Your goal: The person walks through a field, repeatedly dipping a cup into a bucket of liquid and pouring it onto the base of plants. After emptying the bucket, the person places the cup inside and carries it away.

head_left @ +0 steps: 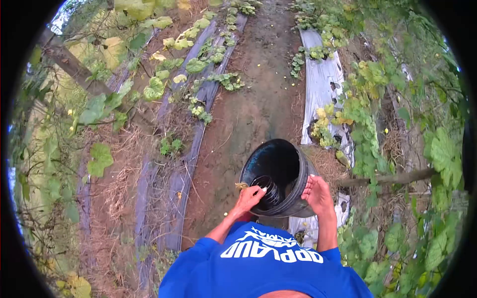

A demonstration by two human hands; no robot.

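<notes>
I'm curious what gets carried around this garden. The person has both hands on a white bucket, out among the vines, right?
Not quite: the bucket is black, not white. The head view shows the left hand at its rim and the right hand against its side, out among the vines.

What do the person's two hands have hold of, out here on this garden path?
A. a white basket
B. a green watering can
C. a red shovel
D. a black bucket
D: the left hand grips the near rim of a black bucket, tipped so its dark inside shows, and the right hand lies flat against its outer side.
</notes>
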